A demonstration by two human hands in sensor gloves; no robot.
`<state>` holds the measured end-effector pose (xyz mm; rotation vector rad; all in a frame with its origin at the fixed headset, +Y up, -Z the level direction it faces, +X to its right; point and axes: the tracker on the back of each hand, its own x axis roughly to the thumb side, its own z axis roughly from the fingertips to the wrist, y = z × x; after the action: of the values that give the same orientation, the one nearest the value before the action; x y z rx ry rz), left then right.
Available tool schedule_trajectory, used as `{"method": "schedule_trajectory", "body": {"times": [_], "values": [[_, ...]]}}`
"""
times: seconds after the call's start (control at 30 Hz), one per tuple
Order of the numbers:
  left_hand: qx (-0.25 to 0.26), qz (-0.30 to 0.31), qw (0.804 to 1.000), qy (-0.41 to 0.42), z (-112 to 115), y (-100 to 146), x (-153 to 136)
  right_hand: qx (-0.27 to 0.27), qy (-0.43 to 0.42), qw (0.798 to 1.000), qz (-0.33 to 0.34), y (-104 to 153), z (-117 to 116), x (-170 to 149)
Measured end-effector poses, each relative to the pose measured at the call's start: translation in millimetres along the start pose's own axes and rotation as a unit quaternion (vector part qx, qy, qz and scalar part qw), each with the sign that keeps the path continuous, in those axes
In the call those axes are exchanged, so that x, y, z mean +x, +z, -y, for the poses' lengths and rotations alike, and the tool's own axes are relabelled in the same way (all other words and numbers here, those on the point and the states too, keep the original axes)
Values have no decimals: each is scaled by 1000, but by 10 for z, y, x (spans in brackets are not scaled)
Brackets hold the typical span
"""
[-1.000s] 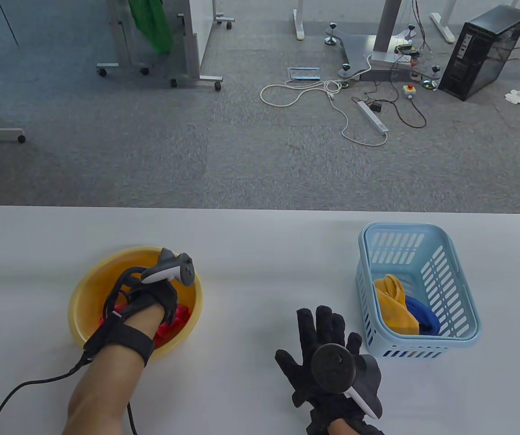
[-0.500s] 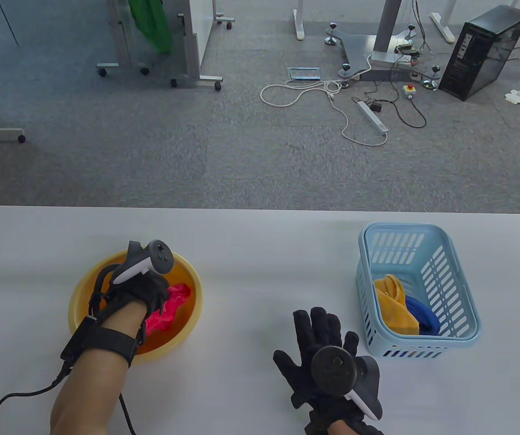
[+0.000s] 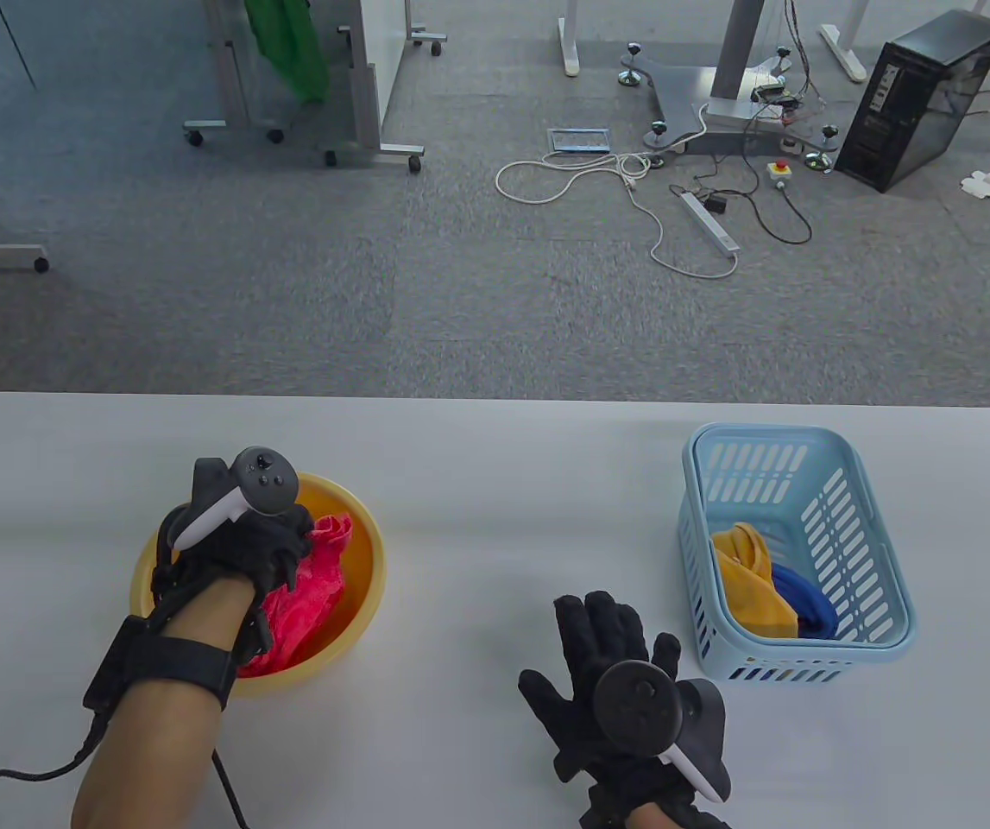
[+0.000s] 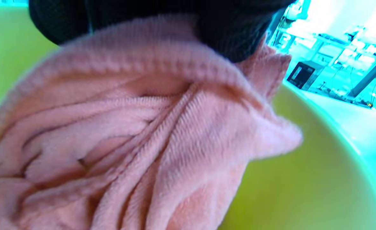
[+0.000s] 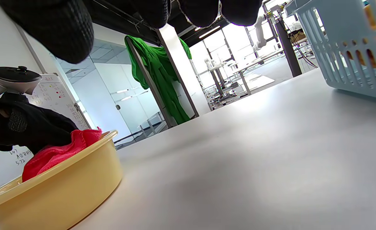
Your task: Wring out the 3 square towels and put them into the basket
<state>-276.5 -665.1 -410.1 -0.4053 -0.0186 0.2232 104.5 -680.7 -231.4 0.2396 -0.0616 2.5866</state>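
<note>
My left hand (image 3: 274, 553) grips a red towel (image 3: 309, 587) and holds it raised above the yellow basin (image 3: 369, 553) at the table's left. In the left wrist view the towel (image 4: 137, 134) fills the frame, bunched under my gloved fingers (image 4: 232, 35). The right wrist view shows the towel (image 5: 57, 151) rising over the basin rim (image 5: 63, 179). My right hand (image 3: 607, 648) lies flat on the table with fingers spread, holding nothing, just left of the light blue basket (image 3: 883, 553). A yellow towel (image 3: 749, 579) and a blue towel (image 3: 805, 600) lie inside the basket.
The white table (image 3: 495, 466) ends at a far edge, with grey carpet beyond. A black cable (image 3: 20, 760) trails from my left wrist across the table's near left. The basket wall (image 5: 350, 54) stands close on the right in the right wrist view.
My left hand has pulled the red towel up out of the basin and drawn back toward the left. My right hand has stayed flat in about the same place.
</note>
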Motion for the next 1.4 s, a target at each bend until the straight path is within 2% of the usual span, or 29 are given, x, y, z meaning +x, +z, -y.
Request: {"method": "schedule_trajectory", "body": {"times": [0.17,0.3,0.5,0.6,0.7,0.93,1.1,1.27,1.4], "values": [[26,5,1000,-3,-64,93,-2,-1,-3,1000,2,9,9,7],[76,28,997,-16,-133,189,33,1,-8,1000,2,16,20,1],[91,38,995,-11,-165,258,70,-6,-15,1000,4,35,58,0],[82,31,996,-15,-168,279,79,-6,-15,1000,6,40,61,4],[105,32,994,-14,-191,321,75,-7,-17,1000,9,42,62,8],[113,18,993,-1,-279,410,65,-12,-22,1000,11,61,102,5],[145,15,989,26,-440,524,103,-15,-28,999,14,78,127,13],[186,17,980,66,-700,684,156,-20,-30,999,17,85,141,16],[230,25,965,122,-944,832,201,-22,-31,999,19,91,150,17]]}}
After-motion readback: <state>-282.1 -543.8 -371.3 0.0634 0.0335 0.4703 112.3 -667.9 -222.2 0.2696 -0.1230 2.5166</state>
